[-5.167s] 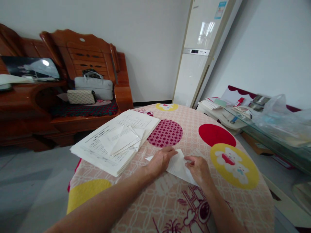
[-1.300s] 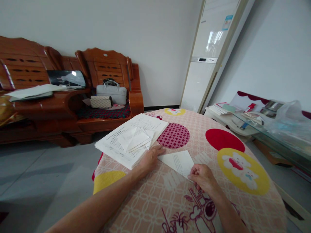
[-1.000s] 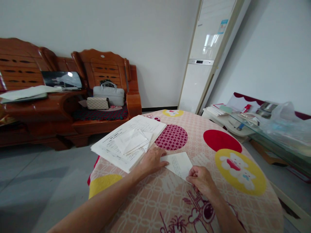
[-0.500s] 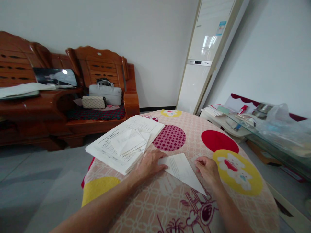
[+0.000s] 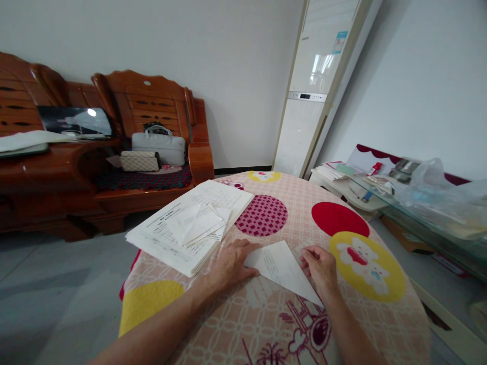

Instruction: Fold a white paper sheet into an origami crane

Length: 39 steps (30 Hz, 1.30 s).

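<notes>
A folded white paper (image 5: 285,268) with faint print lies on the patterned tablecloth (image 5: 228,314), its narrow tip toward the lower right. My left hand (image 5: 238,261) grips its left corner between thumb and fingers. Beside the paper's right edge is my right hand (image 5: 318,263), fingers curled and pinched together; whether anything is between them is too small to tell. To the left, a thick stack of printed sheets (image 5: 160,243) bears smaller folded papers (image 5: 201,223).
A wooden chair (image 5: 201,162) with a grey bag (image 5: 163,147) and a quilted purse (image 5: 140,161) stands back left. At the right, a glass-topped stand (image 5: 395,205) holds papers and a plastic bag (image 5: 437,187). A tall white air conditioner (image 5: 300,121) stands behind.
The view has shifted slightly. My right hand has come a little closer to the paper's right edge. My left hand stays at the left corner.
</notes>
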{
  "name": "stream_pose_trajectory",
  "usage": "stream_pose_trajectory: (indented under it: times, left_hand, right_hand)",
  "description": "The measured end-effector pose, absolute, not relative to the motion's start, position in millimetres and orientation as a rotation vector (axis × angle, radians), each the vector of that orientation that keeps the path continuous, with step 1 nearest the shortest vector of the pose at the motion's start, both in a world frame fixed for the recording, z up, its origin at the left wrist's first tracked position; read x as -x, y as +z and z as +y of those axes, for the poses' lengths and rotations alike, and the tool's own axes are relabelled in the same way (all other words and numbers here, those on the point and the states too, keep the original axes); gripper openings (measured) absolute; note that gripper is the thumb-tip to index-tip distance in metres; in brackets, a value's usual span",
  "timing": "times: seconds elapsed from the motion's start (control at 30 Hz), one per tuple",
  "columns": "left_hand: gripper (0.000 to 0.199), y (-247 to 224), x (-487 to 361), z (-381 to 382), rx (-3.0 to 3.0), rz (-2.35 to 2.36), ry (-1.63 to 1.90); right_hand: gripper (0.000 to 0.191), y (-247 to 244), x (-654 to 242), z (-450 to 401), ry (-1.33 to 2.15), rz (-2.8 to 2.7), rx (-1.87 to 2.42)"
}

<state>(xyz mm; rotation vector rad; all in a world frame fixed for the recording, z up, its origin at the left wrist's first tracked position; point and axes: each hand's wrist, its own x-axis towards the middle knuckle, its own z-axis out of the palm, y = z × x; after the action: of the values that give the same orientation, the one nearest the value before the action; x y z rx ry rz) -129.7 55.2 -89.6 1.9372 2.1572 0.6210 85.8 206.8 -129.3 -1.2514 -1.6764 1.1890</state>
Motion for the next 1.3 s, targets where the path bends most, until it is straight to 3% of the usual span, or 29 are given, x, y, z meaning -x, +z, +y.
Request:
stream_pose_trajectory:
  times: [0.5, 0.9, 1.1, 1.3]
  left_hand:
    - [0.061, -95, 127, 52, -2.057, 2.089, 0.703]
    - [0.045, -92, 129, 54, -1.818, 1.967, 0.953]
    - [0.013, -92, 136, 58, -1.794, 1.875, 1.07]
    - [0.006, -100, 143, 61, -1.857, 1.72, 1.447]
  right_hand:
    - [0.03, -130, -86, 206, 1.241, -1.614, 1.262]
    - [0.042, -119, -90, 202, 1.325, -1.743, 1.066]
    - [0.047, -119, -92, 203, 1.428, -1.63, 0.972]
    - [0.044, -114, -92, 208, 1.424, -1.647, 0.905]
